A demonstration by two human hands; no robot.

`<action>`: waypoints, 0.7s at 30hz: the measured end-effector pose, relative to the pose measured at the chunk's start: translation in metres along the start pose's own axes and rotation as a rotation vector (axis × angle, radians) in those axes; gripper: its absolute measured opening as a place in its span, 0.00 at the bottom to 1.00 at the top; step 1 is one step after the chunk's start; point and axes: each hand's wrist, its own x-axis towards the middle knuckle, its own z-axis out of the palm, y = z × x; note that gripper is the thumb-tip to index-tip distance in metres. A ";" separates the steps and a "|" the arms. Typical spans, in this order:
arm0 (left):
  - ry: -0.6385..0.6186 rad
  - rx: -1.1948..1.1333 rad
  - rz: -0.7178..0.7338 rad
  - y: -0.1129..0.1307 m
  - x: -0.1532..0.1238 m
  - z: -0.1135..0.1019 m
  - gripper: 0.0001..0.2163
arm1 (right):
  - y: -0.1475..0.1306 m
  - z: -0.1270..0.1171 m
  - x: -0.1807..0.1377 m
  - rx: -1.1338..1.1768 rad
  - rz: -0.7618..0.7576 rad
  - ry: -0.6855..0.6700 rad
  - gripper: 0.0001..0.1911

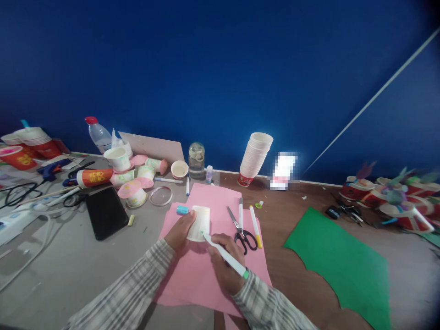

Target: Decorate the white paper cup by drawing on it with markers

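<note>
My left hand (pixel 182 229) is closed on a white paper cup (pixel 200 222), which lies on its side over pink paper sheets (pixel 185 279). In my right hand (pixel 227 261) is a white marker with a green end (pixel 232 262). Its tip meets the cup's side near the rim, where small green marks show. A blue marker cap (pixel 182 210) rests just left of the cup. Right of my right hand lie black-handled scissors (pixel 242 233), a grey-capped marker (pixel 240 213) and a yellow marker (pixel 256 227).
A leaning stack of paper cups (pixel 255 158) stands by the blue wall. Decorated cups (pixel 134 192), a glass jar (pixel 196 160) and a black phone (pixel 106 213) are to the left. Green paper (pixel 343 261) and red cups (pixel 405 215) lie to the right. Cables (pixel 44 243) cross the far left.
</note>
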 end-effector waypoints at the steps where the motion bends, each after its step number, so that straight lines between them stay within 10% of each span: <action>1: -0.002 0.002 0.000 0.000 0.000 0.000 0.19 | 0.000 0.000 0.000 0.004 -0.004 -0.001 0.09; 21: 0.015 -0.011 -0.016 0.005 -0.004 0.008 0.21 | -0.006 -0.006 0.000 0.057 -0.024 -0.032 0.09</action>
